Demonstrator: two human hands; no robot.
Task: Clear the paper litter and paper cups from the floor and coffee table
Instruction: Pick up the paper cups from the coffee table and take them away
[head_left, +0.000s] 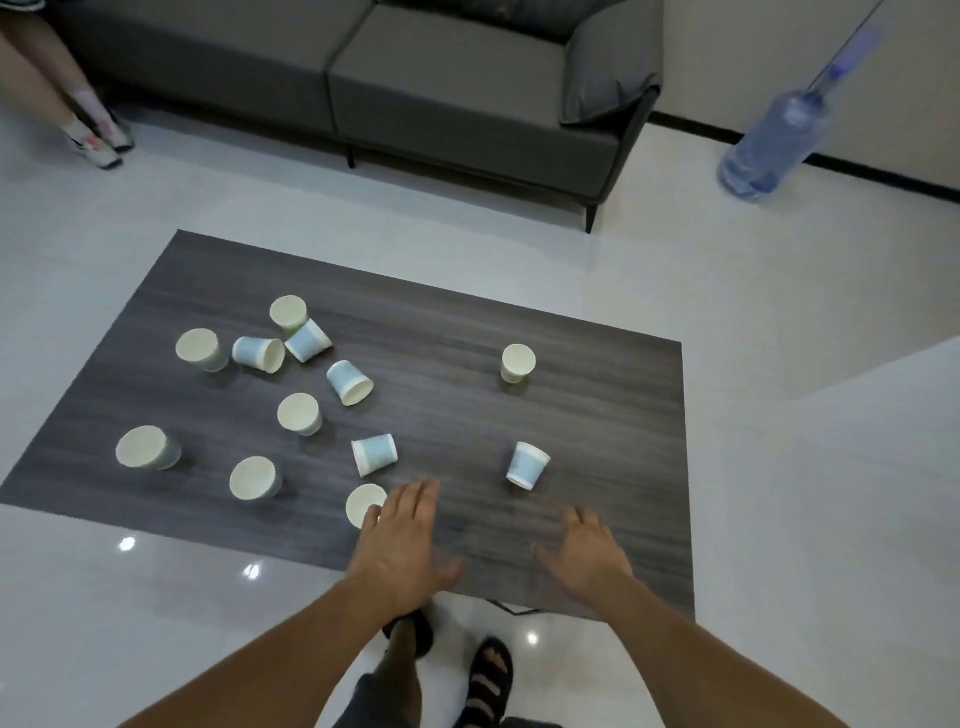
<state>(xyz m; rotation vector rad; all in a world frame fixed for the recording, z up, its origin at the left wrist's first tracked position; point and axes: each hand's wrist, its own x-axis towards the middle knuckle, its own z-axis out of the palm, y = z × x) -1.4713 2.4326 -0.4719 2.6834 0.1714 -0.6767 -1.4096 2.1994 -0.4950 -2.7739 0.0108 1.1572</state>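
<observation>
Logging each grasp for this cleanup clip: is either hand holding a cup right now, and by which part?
Nothing is held. The left hand reaches beside the nearest cup, and the right hand hovers open over the coffee table.

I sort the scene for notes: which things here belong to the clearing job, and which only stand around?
Job: paper cups, twelve scattered on the coffee table; left hand; right hand.
Just around: sofa; water bottle.

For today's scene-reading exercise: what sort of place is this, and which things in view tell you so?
Probably a living room or office lounge: a grey sofa stands behind a low coffee table on a glossy tiled floor, with a large water bottle by the wall.
</observation>
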